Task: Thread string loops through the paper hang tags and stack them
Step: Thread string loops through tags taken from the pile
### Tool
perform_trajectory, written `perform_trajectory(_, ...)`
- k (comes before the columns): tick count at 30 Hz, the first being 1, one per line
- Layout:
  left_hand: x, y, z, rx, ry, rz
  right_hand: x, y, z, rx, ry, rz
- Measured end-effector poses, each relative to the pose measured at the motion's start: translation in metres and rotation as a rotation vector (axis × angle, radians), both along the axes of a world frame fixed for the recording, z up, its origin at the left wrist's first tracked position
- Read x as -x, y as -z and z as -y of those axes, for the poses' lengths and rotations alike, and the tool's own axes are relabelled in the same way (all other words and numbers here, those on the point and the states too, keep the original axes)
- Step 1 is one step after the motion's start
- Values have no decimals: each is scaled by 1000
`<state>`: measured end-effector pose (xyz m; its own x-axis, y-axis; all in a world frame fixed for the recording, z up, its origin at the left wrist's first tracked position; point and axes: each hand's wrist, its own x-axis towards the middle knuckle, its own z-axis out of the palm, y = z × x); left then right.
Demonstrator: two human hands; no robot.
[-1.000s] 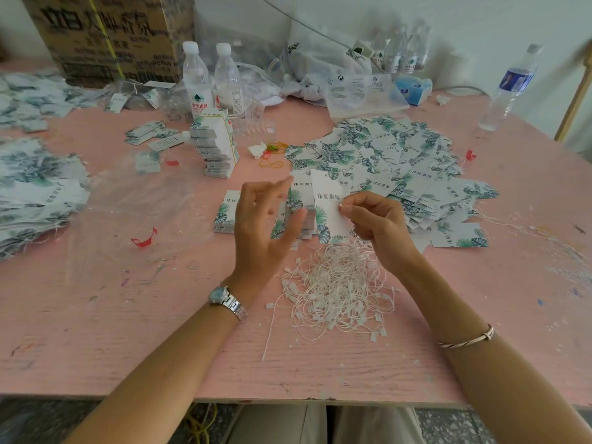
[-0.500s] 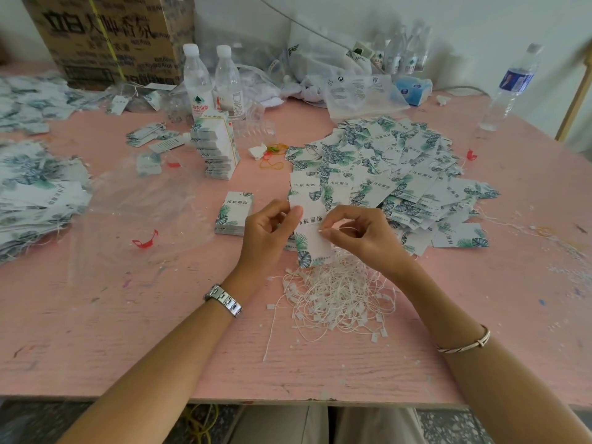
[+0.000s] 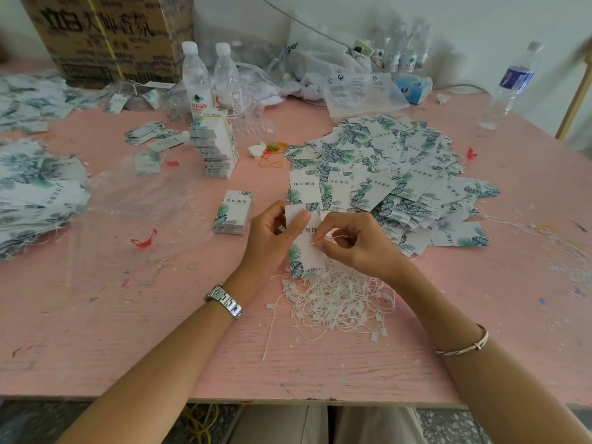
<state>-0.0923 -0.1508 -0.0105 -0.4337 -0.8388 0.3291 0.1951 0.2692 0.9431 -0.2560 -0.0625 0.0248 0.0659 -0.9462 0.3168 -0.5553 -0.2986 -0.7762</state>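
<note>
Left fingers (image 3: 299, 219): curled on the top of one hang tag (image 3: 307, 251), with the thumb flat on its printed face.
Right fingers (image 3: 320, 243): pinched on one string loop (image 3: 338, 237) at the tag's right edge. Whether it is through the hole cannot be told.
Change: a second ago the left fingers were spread and empty and the right hand held the tag alone. Now both hands grip it, and it sits lower, just above the strings.
Meaning: threading of this tag looks to be starting, and stacking is not yet due.
Under the fingers: one heap of loose strings (image 3: 339, 299), too tangled to count.
Left of the fingers: one short tag stack (image 3: 233, 213). Beyond it stands one tall stack (image 3: 214, 149).
Beyond the right fingers: one wide spread of tags (image 3: 400, 174), too many to count.
Farther out: two capped water bottles (image 3: 197, 81) stand behind the tall stack, and one bottle (image 3: 512, 88) is at the far right.
Worktop (image 3: 128, 315): pink, and carries all of it.
</note>
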Motion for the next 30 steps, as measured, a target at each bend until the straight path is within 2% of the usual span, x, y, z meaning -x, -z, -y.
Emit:
perform_trajectory(11,1,0,-1,23,-37,-4,-1,2,1,17,18,-7)
perform_trajectory(21,-1,-1,1,-33,-75,-33,-4,4,3,75,70,46)
perform_trajectory(24,-2,-3,3,-87,-69,-40,-7,4,5,114,107,143)
perform_trajectory(28,-2,-5,3,-152,-6,-69,-3,5,9,97,121,376)
perform_trajectory(30,-2,-5,2,-149,36,-77,-4,7,10,66,99,396)
